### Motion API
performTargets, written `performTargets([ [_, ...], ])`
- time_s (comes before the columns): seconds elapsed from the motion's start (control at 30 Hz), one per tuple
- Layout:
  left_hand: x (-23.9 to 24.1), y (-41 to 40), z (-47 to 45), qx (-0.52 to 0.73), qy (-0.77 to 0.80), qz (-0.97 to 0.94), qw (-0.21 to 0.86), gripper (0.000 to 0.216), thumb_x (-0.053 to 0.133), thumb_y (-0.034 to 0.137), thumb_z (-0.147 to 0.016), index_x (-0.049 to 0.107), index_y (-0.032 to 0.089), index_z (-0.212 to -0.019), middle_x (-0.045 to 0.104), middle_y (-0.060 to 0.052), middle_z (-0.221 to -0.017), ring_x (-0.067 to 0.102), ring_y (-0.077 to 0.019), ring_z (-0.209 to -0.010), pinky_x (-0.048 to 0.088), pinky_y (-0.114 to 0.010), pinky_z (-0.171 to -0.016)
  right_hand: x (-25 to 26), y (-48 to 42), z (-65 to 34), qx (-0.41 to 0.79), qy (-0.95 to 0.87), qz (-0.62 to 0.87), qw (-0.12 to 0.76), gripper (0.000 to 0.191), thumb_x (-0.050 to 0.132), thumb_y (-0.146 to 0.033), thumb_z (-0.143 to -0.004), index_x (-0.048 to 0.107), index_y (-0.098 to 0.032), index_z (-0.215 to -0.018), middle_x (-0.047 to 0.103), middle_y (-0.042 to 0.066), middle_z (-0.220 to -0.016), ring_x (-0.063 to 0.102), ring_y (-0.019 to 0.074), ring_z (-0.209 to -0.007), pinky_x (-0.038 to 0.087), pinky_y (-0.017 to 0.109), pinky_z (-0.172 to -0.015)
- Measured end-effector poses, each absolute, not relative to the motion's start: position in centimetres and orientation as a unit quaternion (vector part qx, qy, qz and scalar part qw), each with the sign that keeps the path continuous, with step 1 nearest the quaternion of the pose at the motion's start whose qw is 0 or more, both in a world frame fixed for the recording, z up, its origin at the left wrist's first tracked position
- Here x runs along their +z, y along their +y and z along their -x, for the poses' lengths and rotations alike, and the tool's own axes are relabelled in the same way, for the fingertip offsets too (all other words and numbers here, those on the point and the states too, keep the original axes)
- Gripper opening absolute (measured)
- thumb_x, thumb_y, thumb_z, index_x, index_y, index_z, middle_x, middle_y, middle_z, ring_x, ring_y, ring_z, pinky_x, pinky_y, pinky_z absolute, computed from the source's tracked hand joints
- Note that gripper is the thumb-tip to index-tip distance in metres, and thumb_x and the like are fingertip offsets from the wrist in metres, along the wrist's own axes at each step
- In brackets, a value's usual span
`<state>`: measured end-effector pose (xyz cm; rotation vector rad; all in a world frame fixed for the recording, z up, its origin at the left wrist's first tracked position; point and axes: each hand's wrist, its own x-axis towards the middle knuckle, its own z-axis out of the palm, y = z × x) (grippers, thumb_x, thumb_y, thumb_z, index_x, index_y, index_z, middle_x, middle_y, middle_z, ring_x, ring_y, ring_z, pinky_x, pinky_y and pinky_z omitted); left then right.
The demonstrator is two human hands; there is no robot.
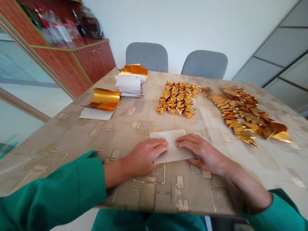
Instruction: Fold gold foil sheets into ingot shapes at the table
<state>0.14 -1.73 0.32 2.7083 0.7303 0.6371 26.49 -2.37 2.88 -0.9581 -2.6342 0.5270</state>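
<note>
Where the patterned bench (72, 138) runs off to the left, a gold foil sheet (104, 100) lies curled up on a white sheet (92, 114). Just right of it, further back, stands a stack of sheets (130, 84) with gold ones on top. Near the front edge, the left hand (144, 156) lies palm down, fingers close together and pressing the left part of a white paper (171, 141). This paper lies flat on the bench between both hands. Behind it sits a cluster of folded gold ingots (177, 98). The right hand (203, 154) presses the paper's right part, its fingers stretched out flat. Farther right, folded gold triangles (245, 112) overlap in a long row.
</note>
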Motion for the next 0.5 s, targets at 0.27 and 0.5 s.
performTargets([
  [0.27,0.6,-1.4,1.0,0.216,0.333,-0.912,0.100,0.020,0.049,0.024,-0.096,0.064,0.015,-0.085,0.067,-0.006,-0.088,0.061,-0.0185,-0.085,0.051,-0.033,-0.081,3.7,-1.6,-27.2,0.305,-0.854,0.386,0.170,0.027,0.046,-0.034,-0.101,0.068,-0.020,-0.094,0.070,0.006,-0.095,0.063,0.0182,-0.090,0.049,0.033,-0.082],
  [0.5,0.1,-1.2,0.8,0.228,0.424,-0.867,0.131,0.020,0.053,0.027,-0.093,0.056,0.019,-0.110,0.069,-0.004,-0.097,0.066,-0.0189,-0.087,0.054,-0.033,-0.078,1.9,-0.8,-26.1,0.239,-0.789,0.521,0.222,0.022,0.054,-0.031,-0.095,0.065,-0.019,-0.080,0.065,0.003,-0.074,0.057,0.0159,-0.068,0.042,0.028,-0.064],
])
